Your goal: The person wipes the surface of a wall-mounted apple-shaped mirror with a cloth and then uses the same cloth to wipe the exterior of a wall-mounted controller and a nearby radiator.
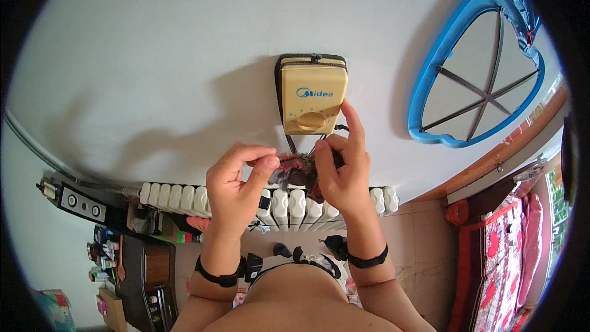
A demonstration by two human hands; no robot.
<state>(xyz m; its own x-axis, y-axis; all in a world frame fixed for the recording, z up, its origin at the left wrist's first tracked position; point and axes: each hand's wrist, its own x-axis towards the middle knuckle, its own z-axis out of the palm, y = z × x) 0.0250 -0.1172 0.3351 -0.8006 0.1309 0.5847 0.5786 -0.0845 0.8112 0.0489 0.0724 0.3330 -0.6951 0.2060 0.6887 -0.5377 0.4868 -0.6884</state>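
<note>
My left hand (pixel 244 173) pinches the left edge of a small fuzzy dark bundle (pixel 295 173) with red plaid patches, thumb against forefinger. On the bundle's right end close the thumb and fingers of my right hand (pixel 343 166). The right forefinger points up along the lower right edge of a gold Midea wall control box (pixel 314 83); whether it touches cannot be told. That box has a round dial (pixel 311 121) on its lower front. A black cord (pixel 279 83) runs around the box, and dark strands drop from below it to the bundle.
Below the hands runs a white radiator (pixel 279 205) along the wall. A blue apple-shaped frame (pixel 419 97) with dark crossing bars hangs at right. A dark cabinet (pixel 133 272) and a speaker unit (pixel 83 205) stand left; a bed with a floral cover (pixel 491 258) lies right.
</note>
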